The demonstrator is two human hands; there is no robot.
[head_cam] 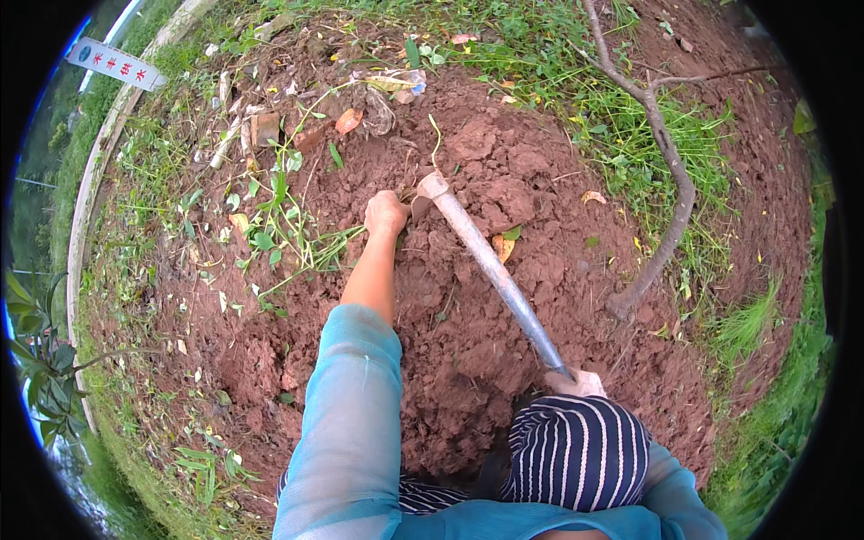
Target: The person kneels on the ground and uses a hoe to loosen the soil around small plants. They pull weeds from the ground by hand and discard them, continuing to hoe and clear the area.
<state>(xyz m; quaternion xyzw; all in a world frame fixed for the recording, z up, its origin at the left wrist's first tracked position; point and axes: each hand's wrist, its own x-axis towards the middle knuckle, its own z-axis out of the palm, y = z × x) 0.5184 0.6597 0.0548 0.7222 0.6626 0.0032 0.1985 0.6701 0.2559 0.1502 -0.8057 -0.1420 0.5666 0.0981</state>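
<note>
My left hand (pixel 387 213) is closed on the stems of a leafy green plant (pixel 324 251), whose vines spread over the soil to its left. Right beside that hand, the head of a hoe (pixel 432 185) rests at the red-brown soil (pixel 466 290), its blade mostly hidden. The hoe's worn handle (pixel 496 273) slants down to the right. My right hand (pixel 579 383) grips the handle's lower end beside my striped knee. A thin pale shoot (pixel 436 142) sticks up just beyond the hoe head.
A bare, crooked tree trunk (pixel 678 182) rises at the right, with a branch reaching outward. Weeds (pixel 628 135) grow around it. A brick piece (pixel 264 129) and a plastic scrap (pixel 408 84) lie at the upper left and top. Further left stand a lettered marker post (pixel 115 64) and a pale curb (pixel 84 202).
</note>
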